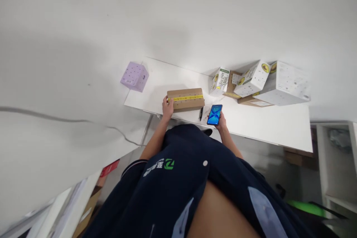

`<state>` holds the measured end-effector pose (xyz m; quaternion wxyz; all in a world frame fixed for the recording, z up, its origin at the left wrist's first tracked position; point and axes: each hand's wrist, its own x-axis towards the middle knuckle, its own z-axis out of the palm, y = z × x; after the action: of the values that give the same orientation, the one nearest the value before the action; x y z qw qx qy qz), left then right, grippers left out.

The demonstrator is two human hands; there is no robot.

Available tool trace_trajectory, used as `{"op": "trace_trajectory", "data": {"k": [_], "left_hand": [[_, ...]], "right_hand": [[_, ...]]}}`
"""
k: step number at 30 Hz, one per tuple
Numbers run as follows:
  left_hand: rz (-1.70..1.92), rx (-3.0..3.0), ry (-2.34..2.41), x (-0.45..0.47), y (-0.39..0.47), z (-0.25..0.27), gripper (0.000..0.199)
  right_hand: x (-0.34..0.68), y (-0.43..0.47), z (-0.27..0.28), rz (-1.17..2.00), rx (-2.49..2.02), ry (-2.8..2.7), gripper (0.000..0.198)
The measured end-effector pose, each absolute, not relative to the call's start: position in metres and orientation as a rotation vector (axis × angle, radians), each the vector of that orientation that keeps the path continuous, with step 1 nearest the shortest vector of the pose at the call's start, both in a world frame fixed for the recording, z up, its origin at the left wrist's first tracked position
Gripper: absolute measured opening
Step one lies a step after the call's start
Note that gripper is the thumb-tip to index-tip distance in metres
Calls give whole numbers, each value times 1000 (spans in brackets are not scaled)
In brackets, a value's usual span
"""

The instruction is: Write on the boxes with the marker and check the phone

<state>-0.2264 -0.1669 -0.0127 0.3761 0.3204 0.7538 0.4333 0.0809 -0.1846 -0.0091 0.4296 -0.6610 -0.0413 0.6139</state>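
Observation:
A brown cardboard box (185, 105) with a strip of yellow tape along its top lies on the white table. My left hand (167, 108) grips the left end of this box, thumb over the top. In my right hand (221, 122) is a smartphone (214, 115), its blue screen lit and facing up, held near the table's front edge. Between the box and the phone lies a dark pen (201, 113). The fingers of my right hand are partly hidden behind the phone.
On the white table (279, 122), several printed white boxes (251, 80) and brown cartons (232, 84) stand at the back right. A lilac box (135, 76) sits at the left end. White walls close in behind and left. A grey cable (83, 121) runs along the left wall.

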Motion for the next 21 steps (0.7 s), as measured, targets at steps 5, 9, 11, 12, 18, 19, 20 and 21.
{"op": "trace_trajectory", "data": {"k": [5,9,11,12,18,19,20,21], "left_hand": [[1171,843,1922,-228,-170,-16,46],[1148,858,1936,-228,-169,-17,47],[1153,853,1930,-229,-169,-16,46],[1166,849,1922,-228,-169,-16,46],[1156,745,1897,-228,-164,-12,47],[1142,707,1892,-228,-162,-12,47],[1135,674,1878,-227,-160,-11,48],[1136,649,1861,-227,-158,-10,49]], "right_hand": [[89,-187,-27,1379,-1929,-303,23],[95,-185,-28,1211,-2178,-536,16],[92,-181,-26,1119,-2283,-686,20],[88,-178,-24,1078,-2316,-764,24],[36,-159,-26,1146,-2324,-1273,36],[28,-155,-28,1168,-2328,-1313,33],[22,-152,-30,1181,-2335,-1330,29],[18,-150,-31,1188,-2340,-1336,22]]}}
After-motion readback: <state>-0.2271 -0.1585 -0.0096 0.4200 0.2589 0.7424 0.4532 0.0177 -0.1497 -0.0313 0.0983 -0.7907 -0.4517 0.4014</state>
